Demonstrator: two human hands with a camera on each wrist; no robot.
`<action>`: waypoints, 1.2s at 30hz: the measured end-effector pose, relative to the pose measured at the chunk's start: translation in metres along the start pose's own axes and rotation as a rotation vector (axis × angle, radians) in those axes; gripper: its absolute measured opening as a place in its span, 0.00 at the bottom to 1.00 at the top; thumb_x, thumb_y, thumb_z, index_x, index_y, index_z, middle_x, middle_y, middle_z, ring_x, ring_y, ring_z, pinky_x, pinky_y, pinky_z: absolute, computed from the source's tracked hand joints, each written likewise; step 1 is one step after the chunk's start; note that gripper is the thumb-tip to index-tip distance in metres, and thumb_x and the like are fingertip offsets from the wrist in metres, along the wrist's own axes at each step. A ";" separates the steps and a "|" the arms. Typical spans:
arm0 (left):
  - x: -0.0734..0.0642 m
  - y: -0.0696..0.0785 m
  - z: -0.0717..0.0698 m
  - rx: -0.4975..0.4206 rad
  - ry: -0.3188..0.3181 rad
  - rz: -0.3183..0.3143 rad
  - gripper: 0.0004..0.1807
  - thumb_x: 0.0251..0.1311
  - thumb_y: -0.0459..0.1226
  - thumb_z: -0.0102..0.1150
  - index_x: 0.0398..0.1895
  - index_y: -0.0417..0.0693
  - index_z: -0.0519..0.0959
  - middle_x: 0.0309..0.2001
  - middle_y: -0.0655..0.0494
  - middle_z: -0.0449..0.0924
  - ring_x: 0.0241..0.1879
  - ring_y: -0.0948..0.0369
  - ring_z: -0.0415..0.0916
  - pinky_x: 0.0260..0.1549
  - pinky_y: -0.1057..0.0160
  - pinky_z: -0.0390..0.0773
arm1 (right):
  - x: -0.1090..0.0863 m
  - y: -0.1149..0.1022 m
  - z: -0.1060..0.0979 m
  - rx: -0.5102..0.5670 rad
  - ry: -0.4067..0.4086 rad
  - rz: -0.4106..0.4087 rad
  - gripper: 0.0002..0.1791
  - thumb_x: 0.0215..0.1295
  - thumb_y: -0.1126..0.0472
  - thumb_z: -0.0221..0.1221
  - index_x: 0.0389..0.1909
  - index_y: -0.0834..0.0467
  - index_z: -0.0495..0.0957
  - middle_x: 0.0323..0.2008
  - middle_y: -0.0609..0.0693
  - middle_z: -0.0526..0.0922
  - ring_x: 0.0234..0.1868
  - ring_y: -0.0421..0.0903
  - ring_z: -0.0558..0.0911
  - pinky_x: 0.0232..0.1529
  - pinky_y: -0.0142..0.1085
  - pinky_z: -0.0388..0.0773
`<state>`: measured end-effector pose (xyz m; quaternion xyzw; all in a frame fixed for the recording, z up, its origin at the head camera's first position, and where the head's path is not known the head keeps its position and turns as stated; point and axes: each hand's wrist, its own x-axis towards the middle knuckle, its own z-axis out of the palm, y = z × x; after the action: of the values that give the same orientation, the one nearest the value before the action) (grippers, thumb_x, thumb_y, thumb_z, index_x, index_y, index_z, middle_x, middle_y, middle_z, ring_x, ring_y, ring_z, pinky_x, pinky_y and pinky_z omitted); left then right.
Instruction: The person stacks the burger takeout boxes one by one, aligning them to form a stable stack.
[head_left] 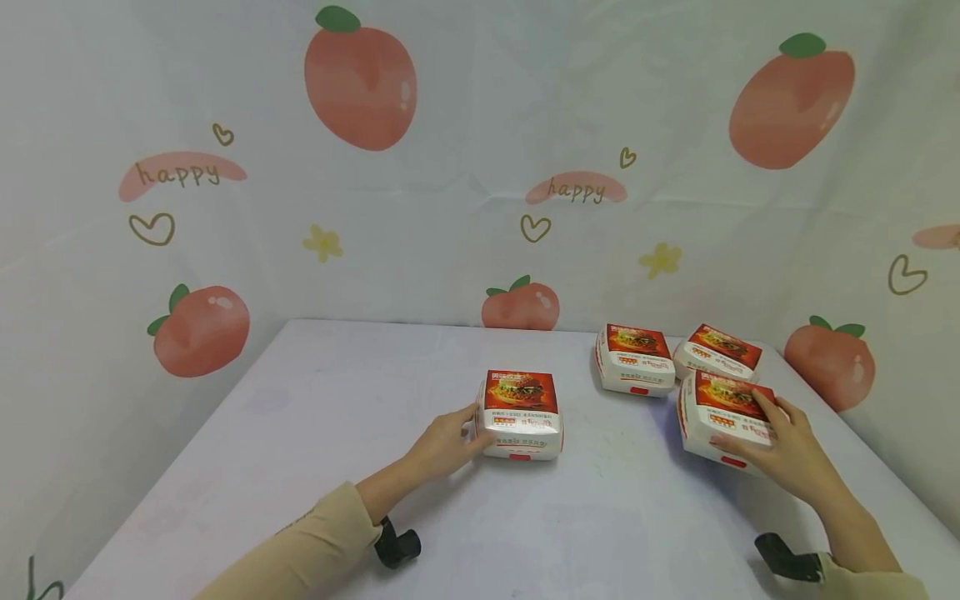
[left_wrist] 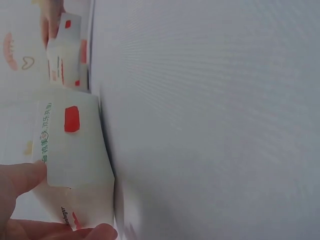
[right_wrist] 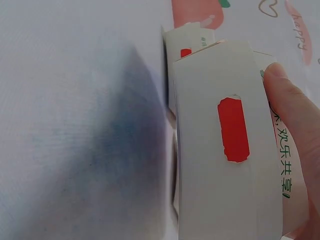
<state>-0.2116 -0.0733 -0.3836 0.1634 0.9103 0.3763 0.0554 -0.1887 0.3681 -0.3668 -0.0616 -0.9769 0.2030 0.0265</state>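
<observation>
In the head view, a white and red burger box (head_left: 522, 423) sits on the table near the middle. My left hand (head_left: 442, 446) grips its left side, thumb at the front edge; the left wrist view shows the fingers (left_wrist: 95, 233) low against the side of the same box (left_wrist: 75, 150). On the right, my right hand (head_left: 787, 454) holds a second burger box (head_left: 712, 433), thumb toward its front and fingers over its top. This box is tilted and casts a wide shadow on the table, and its front with a red tab (right_wrist: 234, 130) faces the right wrist camera.
Behind the right-hand box stand two more burger boxes, one (head_left: 637, 367) to the left and one (head_left: 712, 358) partly hidden by the held box. The white table (head_left: 315, 400) ends at a fruit-printed backdrop (head_left: 450, 233). Dark wrist devices (head_left: 397, 543) show at both sleeves.
</observation>
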 end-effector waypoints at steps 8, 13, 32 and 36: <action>0.000 -0.003 0.002 -0.016 -0.004 0.011 0.36 0.61 0.47 0.57 0.65 0.32 0.62 0.61 0.38 0.71 0.51 0.45 0.77 0.45 0.53 0.81 | -0.001 -0.007 -0.004 -0.008 0.052 -0.036 0.60 0.54 0.34 0.59 0.70 0.68 0.39 0.62 0.82 0.42 0.55 0.77 0.54 0.47 0.73 0.65; 0.001 -0.003 0.003 -0.024 0.000 0.018 0.35 0.61 0.46 0.57 0.65 0.31 0.63 0.60 0.38 0.71 0.50 0.46 0.78 0.44 0.53 0.82 | -0.003 -0.016 -0.008 0.005 0.101 -0.105 0.58 0.54 0.37 0.61 0.71 0.67 0.41 0.63 0.82 0.45 0.57 0.77 0.55 0.46 0.74 0.63; -0.001 -0.002 0.002 -0.057 0.003 0.028 0.34 0.60 0.44 0.58 0.63 0.31 0.64 0.59 0.37 0.72 0.49 0.46 0.79 0.44 0.54 0.82 | 0.000 -0.075 -0.018 0.037 0.169 -0.266 0.57 0.50 0.39 0.65 0.73 0.57 0.45 0.69 0.71 0.45 0.59 0.76 0.58 0.45 0.71 0.65; -0.001 -0.002 0.002 -0.054 0.006 0.027 0.34 0.60 0.45 0.58 0.63 0.30 0.64 0.59 0.36 0.72 0.49 0.46 0.79 0.43 0.54 0.82 | 0.001 -0.087 -0.018 0.042 0.197 -0.306 0.57 0.48 0.40 0.67 0.72 0.58 0.48 0.70 0.68 0.47 0.60 0.74 0.58 0.46 0.71 0.65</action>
<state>-0.2112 -0.0738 -0.3868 0.1731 0.8977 0.4019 0.0520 -0.1979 0.2960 -0.3159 0.0689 -0.9631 0.2097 0.1539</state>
